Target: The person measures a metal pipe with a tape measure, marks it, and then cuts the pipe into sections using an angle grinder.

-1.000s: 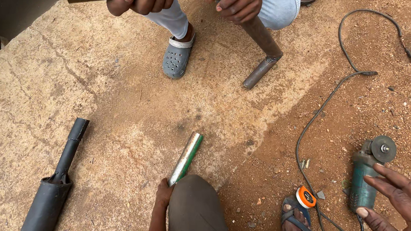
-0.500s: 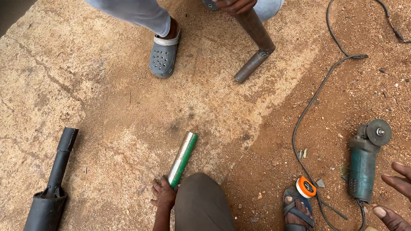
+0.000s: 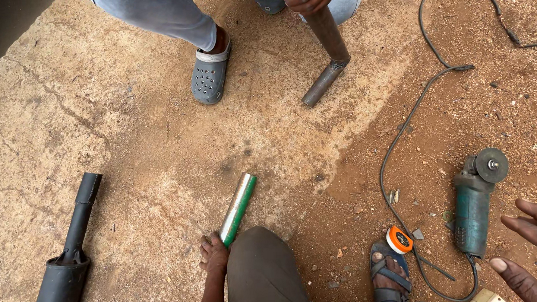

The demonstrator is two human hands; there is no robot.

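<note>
- Left hand (image 3: 214, 254): closed on near end of the steel tube (image 3: 238, 209), which lies on ground by wearer's knee.
- Right hand (image 3: 535, 245): open, fingers spread, empty, just beside angle grinder (image 3: 475, 205).
- Technique: pin tube flat, grip low, so it can't roll.
- Tube long axis: runs from near end up and slightly right, far end toward co-worker's pipe (image 3: 325, 76).

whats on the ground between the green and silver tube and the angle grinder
In the head view, between the green and silver tube and the angle grinder runs the black power cord; an orange tape measure lies there too.
</note>
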